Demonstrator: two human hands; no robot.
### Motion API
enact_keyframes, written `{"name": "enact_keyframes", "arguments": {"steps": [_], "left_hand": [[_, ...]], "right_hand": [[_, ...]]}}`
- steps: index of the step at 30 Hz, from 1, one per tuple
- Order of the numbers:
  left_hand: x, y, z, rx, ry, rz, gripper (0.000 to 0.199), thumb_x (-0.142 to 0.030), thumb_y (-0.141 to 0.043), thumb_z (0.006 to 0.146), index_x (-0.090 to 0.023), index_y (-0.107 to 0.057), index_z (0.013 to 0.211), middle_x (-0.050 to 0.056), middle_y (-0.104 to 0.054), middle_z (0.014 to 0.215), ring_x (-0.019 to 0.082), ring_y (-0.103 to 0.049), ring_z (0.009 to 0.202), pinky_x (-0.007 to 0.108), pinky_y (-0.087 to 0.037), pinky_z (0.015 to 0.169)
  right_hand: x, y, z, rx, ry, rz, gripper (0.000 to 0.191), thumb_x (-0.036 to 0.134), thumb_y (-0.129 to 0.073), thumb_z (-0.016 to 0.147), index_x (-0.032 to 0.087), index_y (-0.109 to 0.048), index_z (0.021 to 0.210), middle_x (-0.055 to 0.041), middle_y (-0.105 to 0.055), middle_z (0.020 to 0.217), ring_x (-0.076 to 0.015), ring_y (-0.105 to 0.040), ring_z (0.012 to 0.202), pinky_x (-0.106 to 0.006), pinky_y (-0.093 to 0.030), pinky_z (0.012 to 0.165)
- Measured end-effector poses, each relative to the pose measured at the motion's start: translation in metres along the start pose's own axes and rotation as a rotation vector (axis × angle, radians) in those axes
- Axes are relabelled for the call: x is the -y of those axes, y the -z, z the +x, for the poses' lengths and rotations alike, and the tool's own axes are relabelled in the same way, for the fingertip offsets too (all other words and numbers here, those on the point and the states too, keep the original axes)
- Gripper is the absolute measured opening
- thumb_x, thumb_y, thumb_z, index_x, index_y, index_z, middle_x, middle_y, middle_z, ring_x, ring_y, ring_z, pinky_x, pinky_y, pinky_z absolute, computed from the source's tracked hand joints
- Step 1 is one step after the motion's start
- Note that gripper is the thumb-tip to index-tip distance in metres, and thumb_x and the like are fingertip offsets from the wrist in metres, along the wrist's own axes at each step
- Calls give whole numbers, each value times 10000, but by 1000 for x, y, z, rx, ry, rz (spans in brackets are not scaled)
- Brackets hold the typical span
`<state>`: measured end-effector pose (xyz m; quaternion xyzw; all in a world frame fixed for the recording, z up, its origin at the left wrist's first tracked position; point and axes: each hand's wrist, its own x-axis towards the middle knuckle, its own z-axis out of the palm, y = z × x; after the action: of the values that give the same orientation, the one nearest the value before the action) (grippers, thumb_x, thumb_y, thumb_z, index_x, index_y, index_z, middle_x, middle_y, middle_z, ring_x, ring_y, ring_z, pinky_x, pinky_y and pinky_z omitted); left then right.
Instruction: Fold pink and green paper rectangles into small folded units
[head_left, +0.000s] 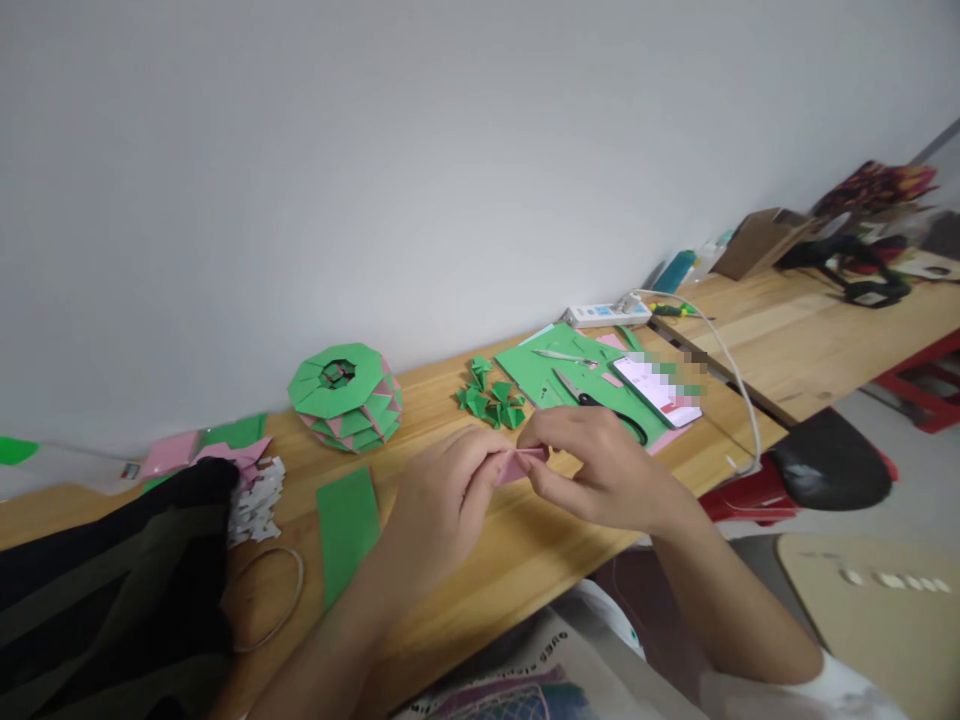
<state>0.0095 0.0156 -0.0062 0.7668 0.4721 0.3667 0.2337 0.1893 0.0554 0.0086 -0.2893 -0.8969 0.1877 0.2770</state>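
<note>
Between my two hands is a small piece of pink paper [514, 468], with a folded edge along its top. My left hand [444, 490] pinches its left side, and my right hand [592, 468] grips the right side between thumb and fingers. The paper is held above the wooden table [480, 570]. Just beyond my hands lie several small folded green paper pieces [491, 400]. Farther left stands a round green and pink paper model [345, 395], built in layers with a hole at its top. A green paper strip [349, 535] lies left of my left hand.
Right of the folded pieces, scissors [592, 400], a craft knife [564, 357] and a phone [656, 390] lie on green sheets [525, 355]. A power strip [607, 315] with a white cable [739, 370] sits behind. Dark cloth [172, 560] and white paper scraps [259, 500] cover the left end.
</note>
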Motion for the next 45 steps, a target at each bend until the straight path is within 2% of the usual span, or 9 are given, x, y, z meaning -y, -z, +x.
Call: {"name": "enact_keyframes", "arguments": {"steps": [4,9,13,19,21,26,31,38,45], "left_hand": [[1,4,-2,133,-32,93,219,-142,-397,919,-193,-556,776,1,-629,758,141,-568,711,247,-384,625],[4,12,-11,322,-92,141,252,-149,-361,912,-211,-536,740,-1,-621,729,145,-572,667,251,-394,600],[6,12,-18,389,-146,155,263,-132,-353,898,-226,-554,757,-16,-632,717,138,-597,652,238,-409,596],[6,10,-12,371,-139,78,225,-172,-424,881,-221,-610,766,-20,-666,695,126,-590,592,220,-421,557],[5,10,-6,357,-92,13,214,-163,-456,860,-212,-633,751,-20,-678,674,120,-592,577,209,-423,546],[-3,8,7,192,151,-209,142,-198,-545,797,-180,-660,716,17,-695,690,132,-619,624,206,-457,555],[-13,-1,8,118,335,-482,99,-226,-607,744,-163,-670,701,13,-678,657,112,-603,563,192,-456,507],[-7,-1,4,135,450,-492,150,-291,-666,705,-145,-699,704,26,-709,682,114,-621,602,193,-472,555],[-9,2,1,101,469,-519,83,-232,-668,676,-156,-698,663,10,-701,640,104,-613,569,183,-466,537]], "right_hand": [[1,5,3,146,40,-103,157,158,-479,788,176,-558,655,-6,-562,591,-121,-466,547,-253,-329,555],[4,1,-3,295,87,-42,153,140,-506,735,187,-496,590,3,-546,566,-118,-475,556,-243,-326,557],[0,-7,-10,361,110,4,181,149,-516,738,194,-473,569,20,-524,539,-105,-432,521,-240,-311,537],[-6,-8,-14,361,126,156,169,85,-485,672,187,-468,539,48,-453,505,-84,-372,488,-222,-295,516],[-10,-5,-13,355,116,243,165,70,-483,675,178,-495,550,52,-453,517,-75,-385,492,-213,-304,523],[-22,-3,-7,200,-68,566,156,136,-502,740,158,-556,595,42,-491,536,-73,-427,502,-199,-326,506],[-28,-12,-4,108,-173,872,230,197,-519,717,175,-454,497,77,-352,459,-52,-292,433,-196,-238,429],[-31,-16,-8,95,-172,907,221,212,-530,670,171,-444,470,61,-365,462,-55,-299,435,-208,-223,421],[-32,-16,-10,121,-166,901,251,206,-545,696,172,-439,471,66,-350,456,-50,-286,429,-209,-215,417]]}}
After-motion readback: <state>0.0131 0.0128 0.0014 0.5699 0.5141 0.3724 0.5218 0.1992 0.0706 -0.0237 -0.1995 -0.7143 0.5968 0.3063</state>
